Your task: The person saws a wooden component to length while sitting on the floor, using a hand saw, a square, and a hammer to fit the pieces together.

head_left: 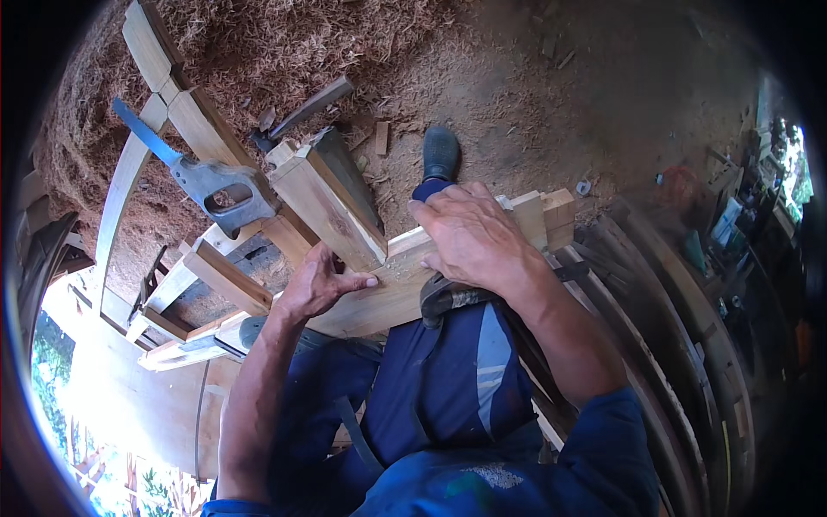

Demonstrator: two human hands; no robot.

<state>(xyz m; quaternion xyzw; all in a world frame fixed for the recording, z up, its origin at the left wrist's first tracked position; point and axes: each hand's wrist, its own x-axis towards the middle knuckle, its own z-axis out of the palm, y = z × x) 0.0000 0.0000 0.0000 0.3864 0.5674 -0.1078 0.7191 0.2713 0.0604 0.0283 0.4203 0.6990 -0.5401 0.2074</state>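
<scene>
Evidently I was at a holding-and-fitting step, with both hands at the corner where a pale board [366, 308] met a thick wooden block [326, 205]. The board ran in front of my knees, from the near left up toward the far right, and the block stretched away from it to the far left, its end touching the board. A few crumbs of sawdust [394, 269] lay just right of that meeting.

My right hand [472, 231] grasped the board right of the block, its fingers bent over the far edge and its thumb on the near side. My left hand [320, 289] was just left of the joint, thumb laid along the board; its fingers were partly hidden, and I cannot tell whether they gripped or only rested. A dark curved thing [441, 302] sat under my right wrist; I could not make out what it was.

To my judgement, the next move called for firm, even pressure from both hands, so that the block's end stayed square to the board, and for a close look along the seam. Neither hand was on a tool: the saw [196, 178] lay across the timbers on the left, and the hammer [308, 107] was beyond the block, near the shavings [284, 47]. My shoe [441, 155] was on the floor on the far side of the board.
</scene>
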